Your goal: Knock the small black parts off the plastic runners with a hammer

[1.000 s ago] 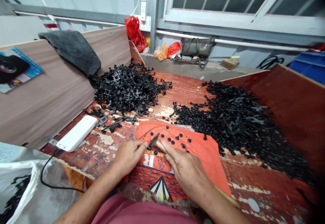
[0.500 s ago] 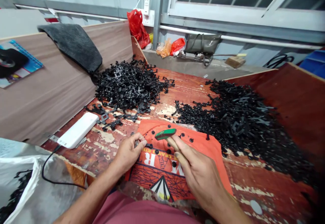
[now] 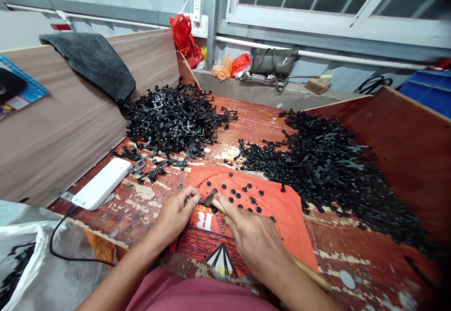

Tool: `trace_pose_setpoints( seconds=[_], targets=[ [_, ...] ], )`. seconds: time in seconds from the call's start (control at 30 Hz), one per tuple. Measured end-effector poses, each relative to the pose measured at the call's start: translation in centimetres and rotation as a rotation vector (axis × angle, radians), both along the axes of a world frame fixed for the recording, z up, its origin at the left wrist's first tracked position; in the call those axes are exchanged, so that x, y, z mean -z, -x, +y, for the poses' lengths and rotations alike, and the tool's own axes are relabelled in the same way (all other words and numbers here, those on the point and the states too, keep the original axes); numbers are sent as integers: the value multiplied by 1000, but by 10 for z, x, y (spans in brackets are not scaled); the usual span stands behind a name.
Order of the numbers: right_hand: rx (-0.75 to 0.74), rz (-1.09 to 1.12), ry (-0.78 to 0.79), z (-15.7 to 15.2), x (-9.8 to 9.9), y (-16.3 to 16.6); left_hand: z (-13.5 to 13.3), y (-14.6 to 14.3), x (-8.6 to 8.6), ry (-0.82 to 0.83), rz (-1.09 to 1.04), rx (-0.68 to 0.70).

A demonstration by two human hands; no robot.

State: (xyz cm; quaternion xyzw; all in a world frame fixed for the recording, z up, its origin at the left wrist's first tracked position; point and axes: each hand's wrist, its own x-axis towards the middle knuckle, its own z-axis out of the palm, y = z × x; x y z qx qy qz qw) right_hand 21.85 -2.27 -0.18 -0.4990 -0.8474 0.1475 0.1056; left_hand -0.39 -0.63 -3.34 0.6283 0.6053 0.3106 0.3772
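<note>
My right hand grips the wooden handle of a small hammer, whose head is down on the orange cloth. My left hand pinches a small metal piece against the cloth right beside the hammer head. Several small black round parts lie scattered on the cloth just past the hammer.
A pile of black plastic frames lies at the back left, a larger heap of black parts on the right. A white power bank with a black cable sits at left. Wooden side boards wall in the worn red table.
The hammer was raised half a second ago and has come down again onto the piece that my left hand holds. The view has shifted slightly.
</note>
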Motion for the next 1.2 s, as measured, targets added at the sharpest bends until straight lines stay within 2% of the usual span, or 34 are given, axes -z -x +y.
trace_pose_setpoints(
  seconds=[0.13, 0.23, 0.3, 0.43, 0.47, 0.53, 0.7, 0.8, 0.9, 1.03, 1.2],
  targets=[
    [-10, 10, 24, 1, -2, 2, -5, 2, -16, 12, 80, -8],
    [-3, 156, 47, 2, -11, -6, -7, 7, -32, -14, 219, -76],
    [38, 262, 29, 2, -17, -16, -10, 12, -46, -62, 338, -65],
    [105, 286, 37, -4, -23, -38, -12, 21, -71, -64, 349, 215],
    [101, 266, 54, -7, -21, -42, -11, 22, -74, -40, 326, 276],
    [87, 242, 85, -13, -17, -45, -7, 23, -73, -8, 307, 308],
    [99, 261, 170, -21, -9, -43, 7, 21, -60, -31, 289, 237],
    [93, 286, 175, -21, -10, -43, 12, 24, -61, 14, 197, 137],
    [90, 288, 157, -18, -8, -44, 13, 33, -66, 88, -35, -52],
    [90, 305, 160, -18, 0, -45, 2, 39, -69, 62, -372, -296],
    [129, 377, 241, -17, -8, -35, -10, 12, -69, 131, -678, -360]
  ],
)
